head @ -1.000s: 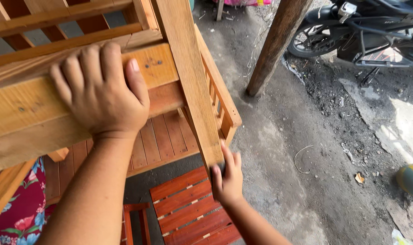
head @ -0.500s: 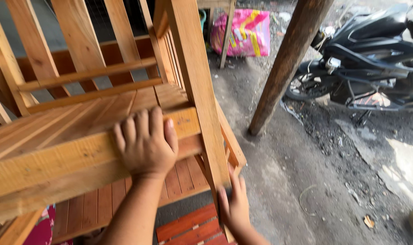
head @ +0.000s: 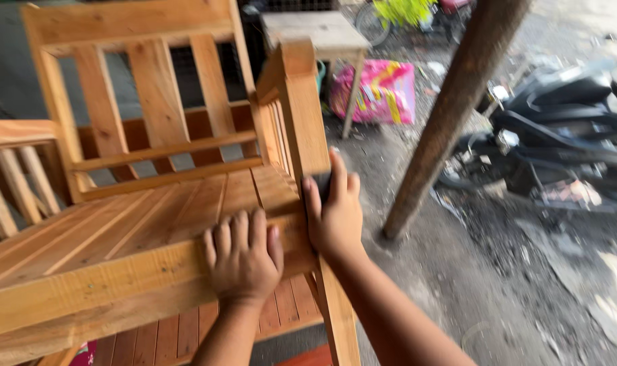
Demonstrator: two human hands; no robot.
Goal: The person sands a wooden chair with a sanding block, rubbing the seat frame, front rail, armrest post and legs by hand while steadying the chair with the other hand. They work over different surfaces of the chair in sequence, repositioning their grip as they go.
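Unfinished slatted pine armchair (head: pixel 152 203), centre-left: stiff, bulky, probably heavy. Left hand (head: pixel 242 256) pressing flat, fingers spread, on front seat rail; right hand (head: pixel 333 210) gripping front leg post, the sound holds

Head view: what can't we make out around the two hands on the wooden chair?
- Dark item under the right hand: mostly covered by the fingers; kind unclear.
- Wooden chair front leg: foot cut off by the bottom edge.
- Left hand: palm flat on the front rail, so nothing under it shows.
- Motorbike: motion blur and the right edge; details unreadable.
- Pink bag: print blurred.
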